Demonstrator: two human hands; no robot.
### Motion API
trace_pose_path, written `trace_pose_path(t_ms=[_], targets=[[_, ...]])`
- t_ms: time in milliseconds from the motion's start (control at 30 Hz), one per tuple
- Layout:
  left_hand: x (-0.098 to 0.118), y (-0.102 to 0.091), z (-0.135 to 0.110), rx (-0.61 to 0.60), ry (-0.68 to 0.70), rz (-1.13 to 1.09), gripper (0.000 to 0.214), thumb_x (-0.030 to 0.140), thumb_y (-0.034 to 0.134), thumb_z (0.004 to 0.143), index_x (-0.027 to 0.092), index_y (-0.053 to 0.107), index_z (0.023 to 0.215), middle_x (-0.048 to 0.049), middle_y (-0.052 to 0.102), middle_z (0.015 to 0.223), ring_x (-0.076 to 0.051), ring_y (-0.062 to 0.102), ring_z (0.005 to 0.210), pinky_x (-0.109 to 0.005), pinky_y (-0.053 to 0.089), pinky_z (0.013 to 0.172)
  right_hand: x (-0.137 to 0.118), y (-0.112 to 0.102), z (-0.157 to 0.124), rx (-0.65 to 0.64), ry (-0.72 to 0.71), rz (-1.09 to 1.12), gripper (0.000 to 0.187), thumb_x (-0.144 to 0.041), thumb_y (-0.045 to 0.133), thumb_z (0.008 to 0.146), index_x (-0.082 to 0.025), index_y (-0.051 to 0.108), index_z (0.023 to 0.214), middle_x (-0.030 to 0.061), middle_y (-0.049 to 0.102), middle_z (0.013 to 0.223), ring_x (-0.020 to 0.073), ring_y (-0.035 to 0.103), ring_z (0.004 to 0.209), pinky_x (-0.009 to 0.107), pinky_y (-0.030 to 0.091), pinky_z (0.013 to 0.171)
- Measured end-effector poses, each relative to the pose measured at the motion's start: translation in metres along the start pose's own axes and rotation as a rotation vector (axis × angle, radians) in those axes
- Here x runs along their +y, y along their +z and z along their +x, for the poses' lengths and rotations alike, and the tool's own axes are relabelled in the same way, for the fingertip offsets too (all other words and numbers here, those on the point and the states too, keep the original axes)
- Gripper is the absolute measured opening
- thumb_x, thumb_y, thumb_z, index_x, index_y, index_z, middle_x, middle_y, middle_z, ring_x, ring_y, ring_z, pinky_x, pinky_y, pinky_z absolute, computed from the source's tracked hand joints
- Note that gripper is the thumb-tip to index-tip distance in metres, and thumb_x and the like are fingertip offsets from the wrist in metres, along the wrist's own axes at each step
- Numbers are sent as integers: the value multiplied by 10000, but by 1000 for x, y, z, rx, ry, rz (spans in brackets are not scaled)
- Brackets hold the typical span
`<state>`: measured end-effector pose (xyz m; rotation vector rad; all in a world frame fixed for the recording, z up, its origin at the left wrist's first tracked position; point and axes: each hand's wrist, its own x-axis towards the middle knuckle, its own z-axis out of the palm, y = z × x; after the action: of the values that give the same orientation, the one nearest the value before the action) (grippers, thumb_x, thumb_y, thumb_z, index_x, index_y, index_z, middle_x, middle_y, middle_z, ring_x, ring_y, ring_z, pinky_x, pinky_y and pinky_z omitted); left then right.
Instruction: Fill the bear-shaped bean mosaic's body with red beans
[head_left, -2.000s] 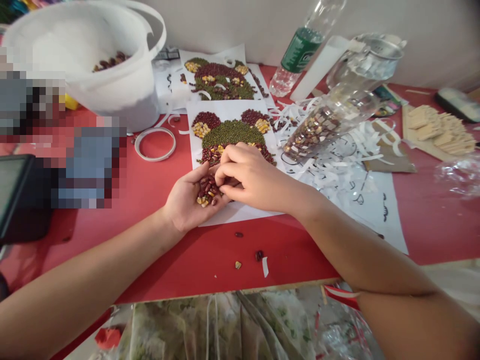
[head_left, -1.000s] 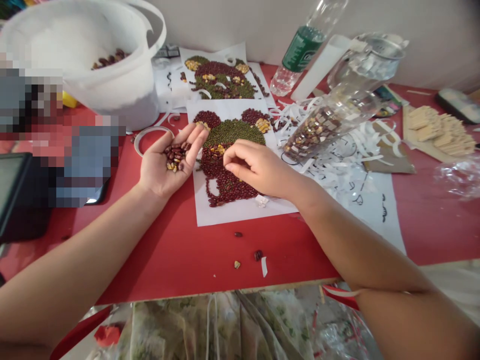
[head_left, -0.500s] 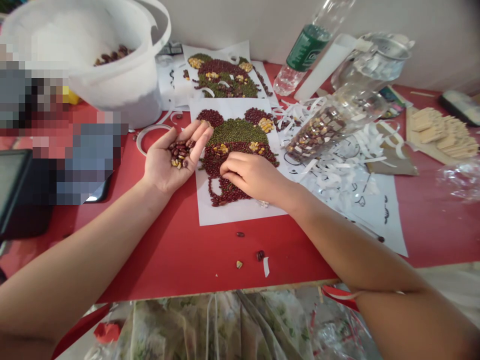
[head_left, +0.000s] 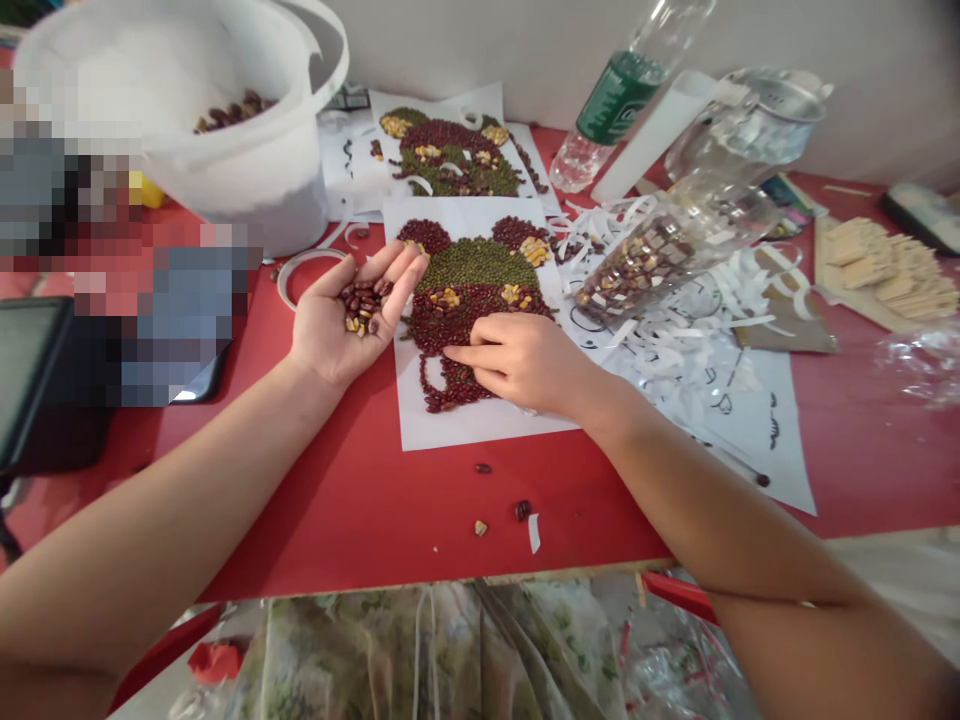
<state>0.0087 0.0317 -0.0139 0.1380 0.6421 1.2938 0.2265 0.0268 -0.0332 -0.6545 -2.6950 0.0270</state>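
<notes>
My left hand (head_left: pixel 330 325) is cupped palm up, holding a small heap of dark red beans (head_left: pixel 361 300) with a few yellow corn kernels among them. Under my right hand (head_left: pixel 529 362) lies a white sheet (head_left: pixel 416 432) with a bean picture (head_left: pixel 480 262) of an animal-like figure in red beans, green beans and corn. The right index finger is stretched out, its tip touching the red beans in the lower part; the thumb is apart from it and the other fingers curl. Nothing shows in that hand. It hides the lower right of the picture.
A white bucket (head_left: pixel 247 170) with beans stands back left, near a phone (head_left: pixel 199 385). Behind is a second bean picture (head_left: pixel 457 150). To the right are a water bottle (head_left: pixel 611 110), a tilted plastic bottle of beans (head_left: pixel 645 255), paper strips (head_left: pixel 675 330) and wooden sticks (head_left: pixel 892 265).
My right hand has shifted slightly right, and its index finger has straightened from a bent, near-pinched pose to point at the red beans. My left hand keeps its cupped hold.
</notes>
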Motion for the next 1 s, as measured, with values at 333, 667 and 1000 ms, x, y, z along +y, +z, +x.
trace_pose_path(t_ms=[333, 667, 1000], targets=[[0, -2, 2, -7, 3, -11, 461, 221, 258, 1028, 76, 432, 1430, -96, 722, 1177, -199, 637, 1244, -224, 589, 922, 1, -2, -2, -67, 24, -10, 358, -159, 458, 947, -181, 759, 1138, 17, 599, 658, 136, 486, 632, 288, 321, 624], [0, -1, 1, 6, 14, 26, 441, 229, 284, 1027, 59, 454, 1397, -101, 735, 1111, -213, 631, 1254, -215, 599, 903, -2, -3, 2, -99, 56, 31, 374, -146, 448, 918, -182, 775, 1096, 19, 591, 637, 137, 490, 627, 290, 298, 612], [-2, -1, 2, 9, 37, 61, 464, 228, 274, 1022, 54, 416, 1428, -103, 721, 1188, -172, 642, 1237, -189, 576, 939, -6, -6, 6, -161, 113, 53, 379, -160, 435, 911, -184, 779, 1069, 34, 641, 679, 139, 503, 640, 296, 274, 606]])
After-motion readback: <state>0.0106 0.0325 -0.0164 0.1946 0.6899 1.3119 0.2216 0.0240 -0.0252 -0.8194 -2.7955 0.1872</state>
